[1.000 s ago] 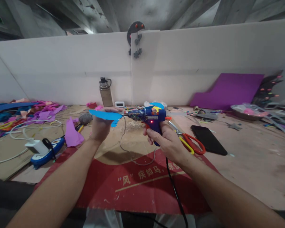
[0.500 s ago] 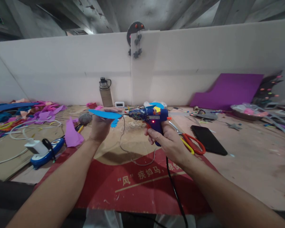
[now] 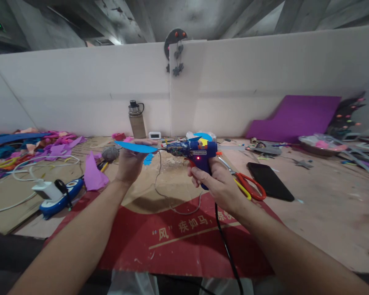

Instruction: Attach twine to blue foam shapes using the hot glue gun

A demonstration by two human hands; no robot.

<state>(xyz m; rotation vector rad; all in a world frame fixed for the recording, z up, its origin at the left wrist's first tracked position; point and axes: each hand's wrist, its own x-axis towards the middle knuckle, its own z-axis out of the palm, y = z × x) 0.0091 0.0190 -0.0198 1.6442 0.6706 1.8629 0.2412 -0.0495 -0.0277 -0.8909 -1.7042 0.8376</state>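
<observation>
My left hand (image 3: 131, 165) holds a flat blue piece (image 3: 137, 147), seen nearly edge-on, above the table. Wrapped round the grip of a dark blue glue gun (image 3: 203, 155) is my right hand (image 3: 213, 176), its fingers near the red trigger. The gun points left, with its nozzle close to the right end of the blue piece; whether they touch I cannot tell. A small red light glows on the gun, and a black cord hangs from its handle. Beneath the blue piece shows a small wavy blue bit (image 3: 148, 159).
Scissors with red and yellow handles (image 3: 252, 186) and a black phone (image 3: 270, 181) lie right. A red printed sheet (image 3: 184, 246) covers the front. Left are a power strip (image 3: 63, 196), purple pieces (image 3: 94, 174) and yarn (image 3: 110, 153). A bottle (image 3: 137, 121) stands behind.
The glue gun's nozzle end has shifted down very slightly. Both hands keep their holds, and nothing else has visibly moved.
</observation>
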